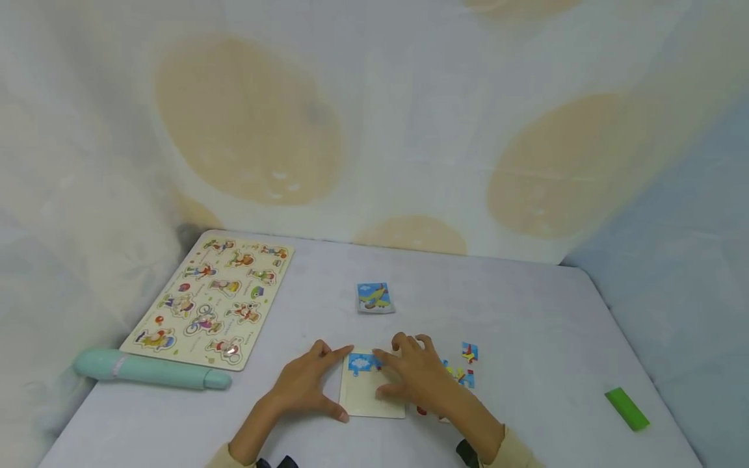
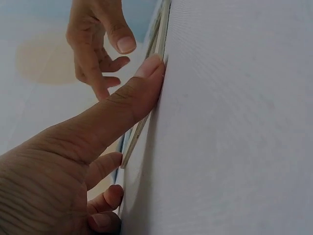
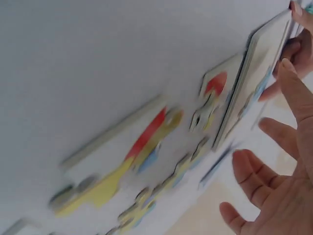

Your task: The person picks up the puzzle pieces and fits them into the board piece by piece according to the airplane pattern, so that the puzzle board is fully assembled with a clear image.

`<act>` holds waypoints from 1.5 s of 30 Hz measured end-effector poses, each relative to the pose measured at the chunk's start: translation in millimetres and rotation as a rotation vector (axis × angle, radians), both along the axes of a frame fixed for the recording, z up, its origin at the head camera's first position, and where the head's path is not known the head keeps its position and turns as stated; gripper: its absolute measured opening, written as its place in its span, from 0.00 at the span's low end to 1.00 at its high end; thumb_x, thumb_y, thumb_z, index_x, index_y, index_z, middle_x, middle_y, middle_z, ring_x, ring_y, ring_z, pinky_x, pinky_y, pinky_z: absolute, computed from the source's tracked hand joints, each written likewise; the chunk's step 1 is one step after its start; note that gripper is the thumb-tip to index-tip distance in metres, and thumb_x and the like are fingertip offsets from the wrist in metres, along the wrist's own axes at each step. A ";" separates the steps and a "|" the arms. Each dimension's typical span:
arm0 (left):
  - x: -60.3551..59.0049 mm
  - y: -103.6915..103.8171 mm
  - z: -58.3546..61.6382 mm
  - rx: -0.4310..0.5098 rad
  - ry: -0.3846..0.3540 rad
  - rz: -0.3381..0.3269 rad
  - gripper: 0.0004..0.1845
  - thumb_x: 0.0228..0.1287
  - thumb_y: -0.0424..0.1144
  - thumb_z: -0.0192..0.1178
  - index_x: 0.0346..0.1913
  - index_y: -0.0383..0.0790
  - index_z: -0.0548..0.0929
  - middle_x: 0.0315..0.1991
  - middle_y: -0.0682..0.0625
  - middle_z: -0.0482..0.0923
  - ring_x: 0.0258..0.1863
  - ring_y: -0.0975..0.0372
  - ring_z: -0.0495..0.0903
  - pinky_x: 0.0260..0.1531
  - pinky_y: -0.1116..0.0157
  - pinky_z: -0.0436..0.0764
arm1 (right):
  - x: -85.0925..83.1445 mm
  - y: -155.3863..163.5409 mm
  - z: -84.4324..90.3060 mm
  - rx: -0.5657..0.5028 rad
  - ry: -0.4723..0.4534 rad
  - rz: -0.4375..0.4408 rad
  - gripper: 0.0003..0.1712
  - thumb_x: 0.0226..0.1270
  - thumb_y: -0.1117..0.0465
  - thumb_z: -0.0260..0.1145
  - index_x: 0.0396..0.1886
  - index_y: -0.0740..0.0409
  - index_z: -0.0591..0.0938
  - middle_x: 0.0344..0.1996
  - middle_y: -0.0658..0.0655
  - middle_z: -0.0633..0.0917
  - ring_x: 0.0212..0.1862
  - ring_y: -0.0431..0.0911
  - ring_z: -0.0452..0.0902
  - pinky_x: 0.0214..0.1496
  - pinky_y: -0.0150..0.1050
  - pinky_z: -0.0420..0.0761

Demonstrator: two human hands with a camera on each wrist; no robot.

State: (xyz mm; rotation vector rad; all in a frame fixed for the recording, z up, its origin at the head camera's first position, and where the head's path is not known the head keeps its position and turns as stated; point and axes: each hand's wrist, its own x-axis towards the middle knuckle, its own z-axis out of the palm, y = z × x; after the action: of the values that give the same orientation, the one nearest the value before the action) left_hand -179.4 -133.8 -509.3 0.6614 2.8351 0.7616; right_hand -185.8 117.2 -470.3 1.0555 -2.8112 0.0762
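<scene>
A small pale puzzle board [image 1: 365, 402] lies in front of me, with blue cloud pieces [image 1: 359, 364] along its top edge. My left hand [image 1: 304, 382] steadies its left side, index fingertip at the top corner and thumb at the lower one. In the left wrist view that thumb [image 2: 122, 105] lies along the board's edge [image 2: 132, 144]. Over the board's right half is my right hand [image 1: 418, 377], index fingertip at the blue pieces and the other fingers spread. Loose jigsaw pieces [image 1: 470, 351] lie just right of the board, partly hidden by the right hand.
A packet with an airplane picture [image 1: 374, 298] lies beyond the board. At the left are a large puzzle board with cartoon figures [image 1: 213, 302] and a long teal object with a rounded end [image 1: 152, 370]. Near the right edge lies a green block [image 1: 627, 408].
</scene>
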 end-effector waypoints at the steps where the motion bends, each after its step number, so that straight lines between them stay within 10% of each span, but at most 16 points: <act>1: -0.2 0.2 -0.1 -0.001 -0.002 -0.001 0.59 0.20 0.75 0.65 0.67 0.61 0.63 0.40 0.57 0.62 0.29 0.66 0.64 0.26 0.70 0.66 | -0.8 4.5 0.7 -0.016 -0.001 -0.008 0.38 0.46 0.32 0.65 0.57 0.42 0.78 0.40 0.51 0.72 0.41 0.43 0.69 0.54 0.54 0.64; 14: 0.9 0.5 0.5 0.007 -0.017 0.011 0.60 0.18 0.75 0.67 0.67 0.61 0.63 0.40 0.58 0.61 0.28 0.65 0.64 0.25 0.70 0.65 | -6.5 75.6 0.3 -0.214 -0.111 -0.261 0.32 0.41 0.45 0.75 0.50 0.49 0.82 0.39 0.47 0.72 0.37 0.39 0.68 0.56 0.52 0.63; 25: 0.5 0.0 -0.7 -0.001 -0.031 0.019 0.61 0.17 0.75 0.67 0.67 0.63 0.62 0.40 0.58 0.61 0.28 0.65 0.64 0.25 0.69 0.65 | -15.6 131.9 -11.5 -0.301 -0.076 -0.360 0.27 0.40 0.50 0.77 0.43 0.57 0.84 0.35 0.50 0.73 0.34 0.41 0.66 0.39 0.42 0.69; 45: 0.5 0.5 0.0 0.012 -0.009 0.011 0.61 0.17 0.75 0.66 0.67 0.62 0.63 0.39 0.59 0.60 0.28 0.66 0.64 0.25 0.70 0.65 | -21.0 145.8 -18.7 -0.335 -0.183 -0.407 0.20 0.45 0.55 0.75 0.40 0.55 0.84 0.36 0.49 0.70 0.39 0.40 0.68 0.41 0.40 0.73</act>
State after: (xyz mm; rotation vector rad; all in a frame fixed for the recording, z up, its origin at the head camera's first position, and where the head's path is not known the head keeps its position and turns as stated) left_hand -178.8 -133.3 -509.3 0.6431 2.8310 0.7817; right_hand -206.8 263.0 -489.0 0.4141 -2.9630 0.6003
